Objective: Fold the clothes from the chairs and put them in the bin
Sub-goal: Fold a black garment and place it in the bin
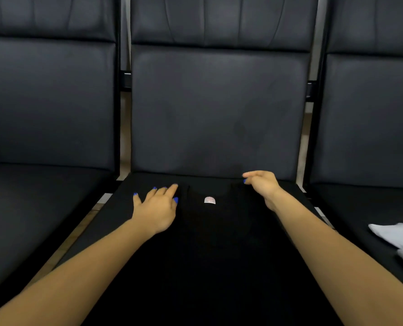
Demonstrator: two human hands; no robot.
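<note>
Black fabric fills the lower middle of the head view: a black shirt (209, 243) lies spread flat on the seat of the middle chair (219, 109), its neckline toward the backrest and a small pale label (209, 200) showing just inside the collar. The garment is almost the same shade as the seat under it, so its side edges are hard to trace.

The left hand (157, 208) lies palm down on the shirt's left shoulder area, fingers spread and fairly straight, their blue-painted nails toward the backrest; it presses or rests on the cloth and grips nothing. The right hand (262, 185) is at the shirt's right shoulder, near the back edge of the seat, turned on its side with the fingers (249, 177) loosely bent and pointing left. Whether those fingers pinch the fabric or only touch it cannot be told, as cloth and seat blend together beneath them. Both bare forearms reach in from the bottom corners.

Three dark padded chairs stand in a row, joined by a black frame. The left chair (47, 102) is beside the middle one. On the seat of the right chair (372, 118), at the frame's right edge, lies some white clothing (398, 236), partly cut off, well apart from the black shirt. A strip of light floor (125, 128) shows in the gaps between the chairs.
</note>
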